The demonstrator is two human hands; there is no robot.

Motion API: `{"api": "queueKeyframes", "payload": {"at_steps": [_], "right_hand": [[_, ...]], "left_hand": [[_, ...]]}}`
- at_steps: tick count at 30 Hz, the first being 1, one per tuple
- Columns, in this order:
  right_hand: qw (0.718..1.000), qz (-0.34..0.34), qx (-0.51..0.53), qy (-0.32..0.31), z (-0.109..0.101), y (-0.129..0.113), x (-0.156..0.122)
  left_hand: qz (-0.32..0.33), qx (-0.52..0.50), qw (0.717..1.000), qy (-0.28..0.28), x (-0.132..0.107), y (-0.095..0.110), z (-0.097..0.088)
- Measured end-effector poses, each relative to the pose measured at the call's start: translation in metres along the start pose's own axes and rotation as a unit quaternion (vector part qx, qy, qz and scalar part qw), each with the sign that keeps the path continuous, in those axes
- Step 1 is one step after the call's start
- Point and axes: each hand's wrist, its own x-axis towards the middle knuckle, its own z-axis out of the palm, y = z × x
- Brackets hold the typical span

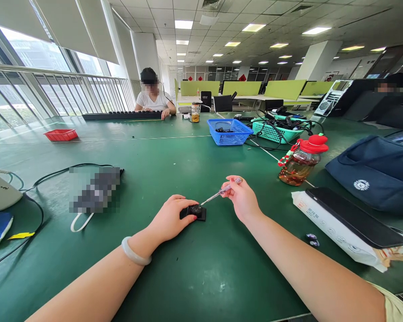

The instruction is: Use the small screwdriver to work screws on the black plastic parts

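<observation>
Here, left of the red-lidded bottle (299, 164), the left hand (169, 218), curled, grips a black component (202, 214) on the tabletop (188, 279); the right hand (241, 200), raised, pinches a slim screwdriver (217, 194) slanting down toward it.

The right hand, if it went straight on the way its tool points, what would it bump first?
First, the thin tool in the right hand would likely meet the small black part held by the left hand. They may touch already; depth is unclear.

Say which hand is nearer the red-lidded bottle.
Right. The right hand, holding a screwdriver, is to the left of the red-lidded bottle; the left hand, gripping the black part, lies farther left.
</observation>
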Motion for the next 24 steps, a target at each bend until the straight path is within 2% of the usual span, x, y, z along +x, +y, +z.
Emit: {"api": "queueKeyframes", "payload": {"at_steps": [5,12,24], "right_hand": [[0.998,-0.047,-0.017,-0.038,0.0006,-0.0002,-0.0022],[0.997,-0.057,-0.012,-0.048,0.0004,0.0013,-0.0026],[0.997,0.01,-0.031,-0.072,0.0017,0.0051,0.0001]], "left_hand": [[-0.006,-0.001,1.0,-0.002,-0.0003,0.0001,0.0001],[-0.006,-0.001,1.0,-0.003,0.0008,-0.0013,0.0008],[-0.001,-0.004,1.0,-0.001,0.0004,-0.0006,0.0011]]}}
